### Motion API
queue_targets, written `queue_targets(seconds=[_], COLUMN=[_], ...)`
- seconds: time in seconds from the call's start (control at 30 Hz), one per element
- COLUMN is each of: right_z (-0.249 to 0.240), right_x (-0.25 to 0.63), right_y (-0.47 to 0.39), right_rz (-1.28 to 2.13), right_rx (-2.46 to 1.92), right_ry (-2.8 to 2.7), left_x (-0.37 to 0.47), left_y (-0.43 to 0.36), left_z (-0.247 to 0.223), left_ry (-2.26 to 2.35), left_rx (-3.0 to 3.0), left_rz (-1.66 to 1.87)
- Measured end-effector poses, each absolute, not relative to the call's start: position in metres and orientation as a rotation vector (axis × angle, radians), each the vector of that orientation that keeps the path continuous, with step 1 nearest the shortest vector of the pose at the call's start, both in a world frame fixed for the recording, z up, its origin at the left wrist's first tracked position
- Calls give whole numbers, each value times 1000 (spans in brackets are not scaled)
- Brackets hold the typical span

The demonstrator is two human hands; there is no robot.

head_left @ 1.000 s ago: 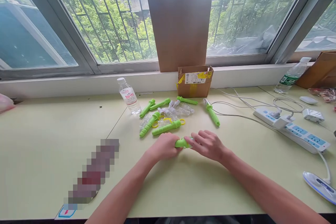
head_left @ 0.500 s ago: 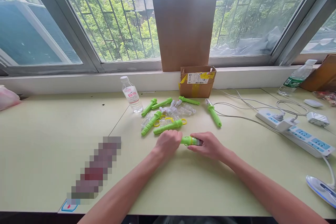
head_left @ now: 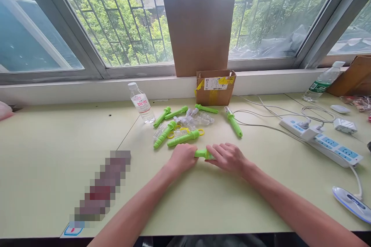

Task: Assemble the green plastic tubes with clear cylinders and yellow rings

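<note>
Green tube [head_left: 200, 153], one, yellow band near its right end — held crosswise above the near middle of the worktop [head_left: 220, 208], between two hands. Left hand [head_left: 182, 157]: closed in a fist round the tube's left part. Right hand [head_left: 227, 156]: fingers curled over the right end, gripping it; half a second ago this hand sat farther along and the ribbed clear end showed, now mostly covered. Loose group just beyond, arrangement unchanged: five green tubes [head_left: 184, 139], clear plastic pieces [head_left: 205, 118], yellow rings [head_left: 201, 132]. One further green tube with clear tip [head_left: 235, 126], lying apart to the right. Behind — open cardboard box [head_left: 216, 97]. Left of the group: water bottle [head_left: 142, 104], upright. Far right: white power strip [head_left: 320, 141], cables attached.
</note>
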State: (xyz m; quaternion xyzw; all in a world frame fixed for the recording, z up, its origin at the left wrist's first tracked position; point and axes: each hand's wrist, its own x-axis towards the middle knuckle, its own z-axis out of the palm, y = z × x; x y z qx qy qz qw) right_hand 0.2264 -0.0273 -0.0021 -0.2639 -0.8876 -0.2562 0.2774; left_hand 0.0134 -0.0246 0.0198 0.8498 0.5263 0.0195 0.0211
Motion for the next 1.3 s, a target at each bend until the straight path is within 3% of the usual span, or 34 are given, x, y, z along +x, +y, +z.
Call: queue_targets(seconds=[0.13, 0.3, 0.37, 0.47, 0.63, 0.8, 1.13, 1.3], right_z=[-6, 3, 5, 3, -1, 2, -6, -3], right_x=[223, 220, 221, 222, 226, 232, 230, 226], right_y=[-29, -30, -30, -27, -21, -21, -22, -27], right_rz=[-413, 272, 380, 242, -314, -597, -563, -185], right_rx=[-875, -1121, -1123, -1115, -951, -774, -762, -990], right_ry=[-2424, -2387, -2373, -2342, -2303, -2326, -2457, -2449], left_x=[16, 17, 18, 20, 22, 22, 19, 19], left_y=[-24, -24, -24, -23, -26, -31, -28, -28], left_z=[17, 13, 11, 10, 17, 24, 17, 16], left_ry=[1619, 1648, 1665, 1707, 1770, 1729, 1676, 1650], left_rx=[2730, 2862, 2909, 2958, 2838, 2568, 2652, 2781], left_rz=[25, 57, 113, 177, 315, 217, 80, 26])
